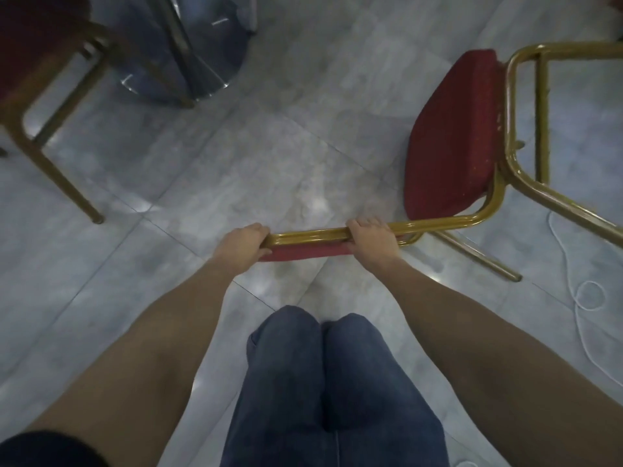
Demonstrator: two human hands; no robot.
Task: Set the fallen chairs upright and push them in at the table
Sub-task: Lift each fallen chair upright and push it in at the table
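Grey tiled floor (pixel 236 156), glossy; table base (pixel 202 45) top left with an upright chair (pixel 50 79) beside it. Fallen chair (pixel 448 136) lies on its side, right of centre, legs pointing right. Left hand (pixel 241 244) and right hand (pixel 372 242) both clench its backrest rail (pixel 310 235), spaced apart, likely for an even lift. White cord (pixel 580 298) near its legs could snag.

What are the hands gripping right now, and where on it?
Both hands hold the fallen chair by the gold top rail of its backrest: left hand at the rail's left end, right hand further along it. Each grip is closed around the tube.
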